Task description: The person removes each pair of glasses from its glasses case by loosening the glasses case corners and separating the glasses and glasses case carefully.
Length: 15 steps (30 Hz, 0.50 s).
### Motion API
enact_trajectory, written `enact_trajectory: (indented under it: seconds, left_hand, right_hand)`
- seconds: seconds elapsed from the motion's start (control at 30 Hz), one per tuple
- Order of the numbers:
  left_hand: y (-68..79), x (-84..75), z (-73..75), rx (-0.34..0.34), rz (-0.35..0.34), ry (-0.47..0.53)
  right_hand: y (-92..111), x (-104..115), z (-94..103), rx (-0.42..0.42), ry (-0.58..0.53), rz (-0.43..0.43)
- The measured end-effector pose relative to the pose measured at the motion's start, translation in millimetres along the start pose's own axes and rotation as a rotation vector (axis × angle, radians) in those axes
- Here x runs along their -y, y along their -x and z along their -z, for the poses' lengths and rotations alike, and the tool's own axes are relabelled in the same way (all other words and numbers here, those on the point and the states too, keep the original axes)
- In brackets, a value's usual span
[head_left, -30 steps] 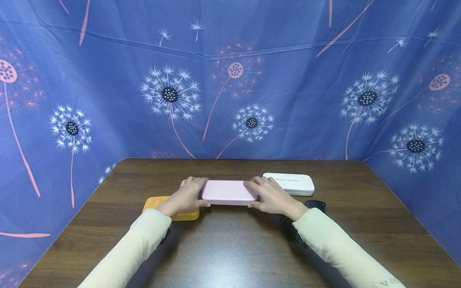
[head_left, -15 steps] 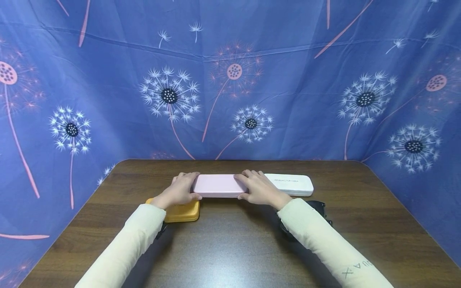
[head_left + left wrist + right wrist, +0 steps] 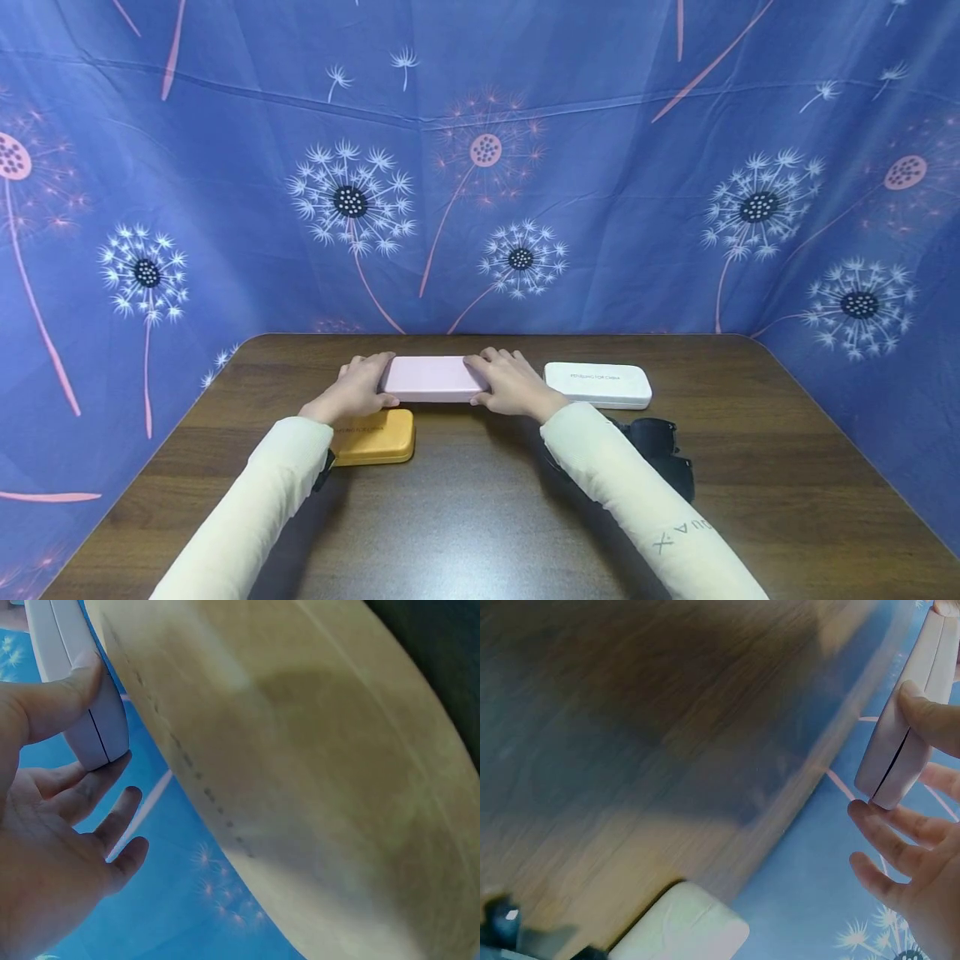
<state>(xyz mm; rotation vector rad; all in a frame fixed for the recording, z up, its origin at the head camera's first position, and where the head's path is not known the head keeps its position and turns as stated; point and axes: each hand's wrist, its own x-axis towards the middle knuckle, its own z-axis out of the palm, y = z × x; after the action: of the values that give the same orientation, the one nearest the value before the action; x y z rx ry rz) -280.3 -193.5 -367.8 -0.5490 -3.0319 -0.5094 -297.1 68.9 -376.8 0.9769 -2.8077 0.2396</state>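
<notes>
A pink glasses case [image 3: 432,379] lies lengthwise between my two hands, held near the back of the table. My left hand [image 3: 352,387] grips its left end, with the thumb on the near side. At the other end my right hand [image 3: 510,383] pinches it the same way. In the left wrist view the seam of the pink case [image 3: 101,739] shows, with the thumb on one face and fingertips at the end. The right wrist view shows the pink case [image 3: 892,761] with its lid closed along the seam.
A yellow case [image 3: 378,437] lies just in front of my left hand, partly behind the wrist; it fills much of the left wrist view. A white case [image 3: 600,385] with lettering lies to the right. Black objects [image 3: 652,437] sit partly hidden beneath my right sleeve.
Both hands have moved left and toward the back with the pink glasses case. The white case and more of the black objects have come into view from behind the right arm.
</notes>
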Motion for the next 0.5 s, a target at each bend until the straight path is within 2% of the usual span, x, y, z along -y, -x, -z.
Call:
enact_trajectory:
  seconds: [0.5]
  left_hand:
    - [-1.4,22.3,-4.7,0.032,0.055,-0.037]
  right_hand:
    - [-21,17,-19.6,0.071,0.089,-0.024]
